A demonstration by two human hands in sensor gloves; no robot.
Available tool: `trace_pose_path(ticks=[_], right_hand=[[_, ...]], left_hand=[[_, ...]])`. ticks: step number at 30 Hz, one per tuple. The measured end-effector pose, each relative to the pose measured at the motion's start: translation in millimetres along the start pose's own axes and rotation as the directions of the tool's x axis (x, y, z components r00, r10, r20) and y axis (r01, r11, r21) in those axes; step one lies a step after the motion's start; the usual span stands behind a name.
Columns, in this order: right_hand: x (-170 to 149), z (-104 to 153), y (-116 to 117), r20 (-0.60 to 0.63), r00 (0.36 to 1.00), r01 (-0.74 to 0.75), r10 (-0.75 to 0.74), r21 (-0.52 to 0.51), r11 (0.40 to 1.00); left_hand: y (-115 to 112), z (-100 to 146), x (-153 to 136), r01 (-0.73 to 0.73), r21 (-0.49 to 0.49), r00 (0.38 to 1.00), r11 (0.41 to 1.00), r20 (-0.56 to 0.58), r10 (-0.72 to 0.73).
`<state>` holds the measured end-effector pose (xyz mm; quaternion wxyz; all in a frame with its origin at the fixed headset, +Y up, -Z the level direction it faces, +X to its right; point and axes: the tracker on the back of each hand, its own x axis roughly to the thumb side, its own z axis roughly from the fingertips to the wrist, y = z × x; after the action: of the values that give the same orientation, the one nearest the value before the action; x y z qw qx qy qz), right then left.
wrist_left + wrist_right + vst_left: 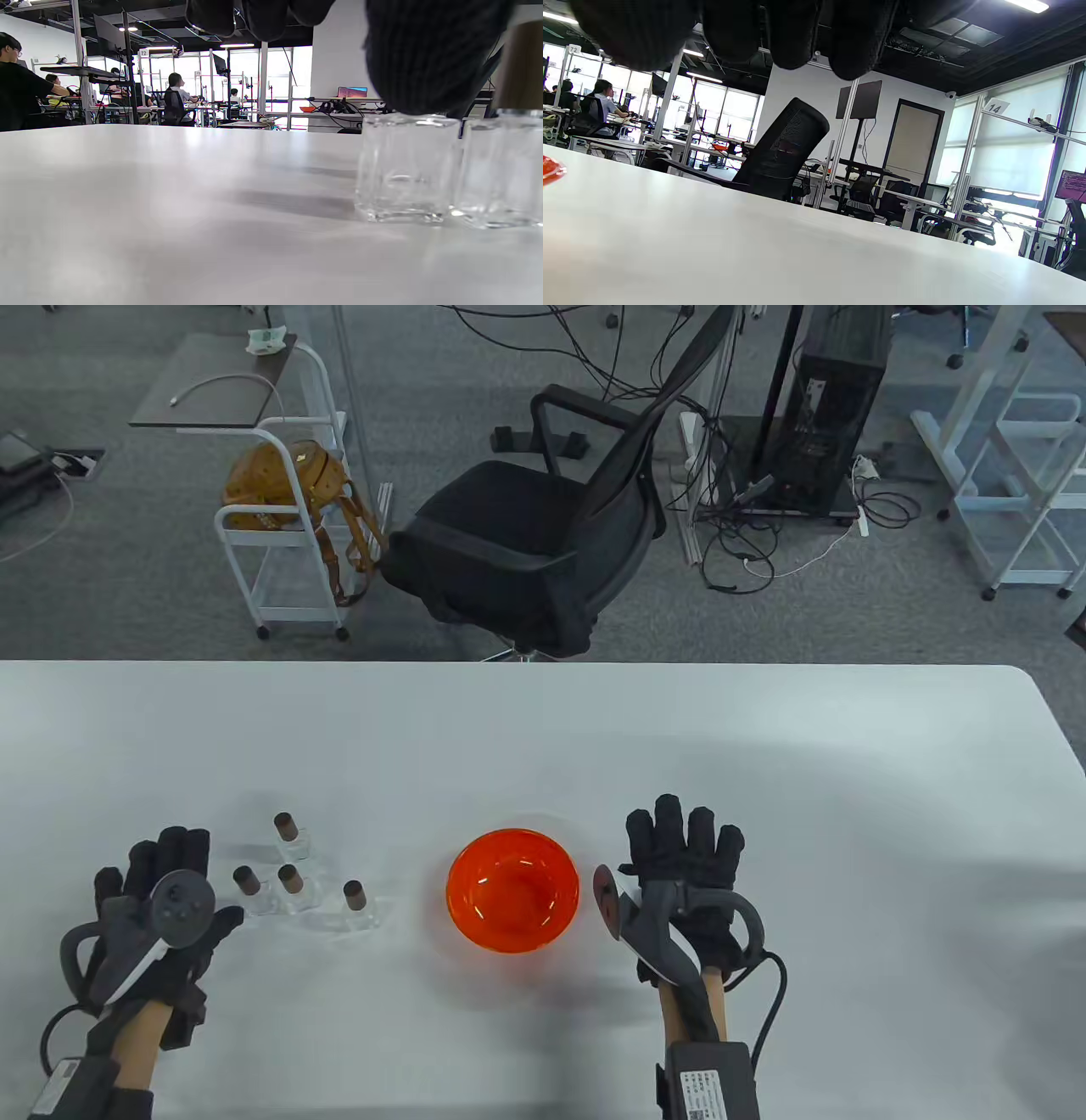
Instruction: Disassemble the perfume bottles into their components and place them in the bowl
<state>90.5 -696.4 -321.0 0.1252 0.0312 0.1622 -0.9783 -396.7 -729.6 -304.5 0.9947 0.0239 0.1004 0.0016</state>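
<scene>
Four small clear glass perfume bottles with brown caps are seen standing upright in a loose cluster on the white tabletop, left of centre: a far bottle, a left bottle, a middle bottle and a right bottle. An empty orange bowl is placed to the right of the cluster, well apart from it. The left hand is laid flat on the tabletop just beside the left bottle, its fingers straight and nothing held; in the left wrist view its thumb is seen just above the nearest clear bottle, though contact cannot be told. The right hand is rested palm down just right of the bowl, fingers extended and spread, with nothing grasped. Beyond the far edge, a black office chair and a white wire cart carrying a tan bag are visible on the grey floor.
</scene>
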Motion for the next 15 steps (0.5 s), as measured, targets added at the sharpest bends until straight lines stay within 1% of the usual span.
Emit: trace_pose_path(ticks=[5, 7, 9, 11, 12, 13, 14, 15], right_hand=[[1.3, -0.4, -0.6, 0.004, 1.000, 0.011, -0.011, 0.007, 1.000], [1.8, -0.6, -0.3, 0.005, 1.000, 0.016, -0.016, 0.007, 1.000], [2.1, -0.9, 0.9, 0.003, 1.000, 0.029, -0.029, 0.015, 0.999], [2.6, -0.7, 2.0, 0.002, 0.999, 0.040, -0.040, 0.024, 0.999], [2.7, -0.5, 2.3, 0.002, 0.999, 0.044, -0.045, 0.031, 0.999], [2.9, -0.3, 2.1, 0.004, 0.999, 0.047, -0.047, 0.036, 0.998], [3.3, -0.1, 2.3, 0.006, 0.999, 0.052, -0.053, 0.044, 0.998], [3.4, 0.1, 1.9, 0.007, 0.998, 0.055, -0.055, 0.047, 0.997]], left_hand=[[-0.3, -1.9, -2.0, -0.043, -0.020, 0.999, 0.999, -0.003, 0.043], [-2.1, -3.7, -1.4, -0.082, -0.042, 0.997, 0.996, 0.007, 0.082], [-6.5, -7.6, -1.9, -0.146, -0.086, 0.989, 0.986, 0.008, 0.147], [-14.3, -12.3, -3.8, -0.254, -0.142, 0.967, 0.957, -0.004, 0.256], [-20.2, -15.8, -5.6, -0.338, -0.183, 0.940, 0.923, -0.013, 0.341], [-23.3, -17.3, -6.9, -0.384, -0.205, 0.922, 0.900, -0.022, 0.388], [-28.6, -20.1, -9.5, -0.454, -0.215, 0.889, 0.865, -0.044, 0.456], [-30.8, -21.5, -11.0, -0.477, -0.223, 0.877, 0.850, -0.053, 0.478]])
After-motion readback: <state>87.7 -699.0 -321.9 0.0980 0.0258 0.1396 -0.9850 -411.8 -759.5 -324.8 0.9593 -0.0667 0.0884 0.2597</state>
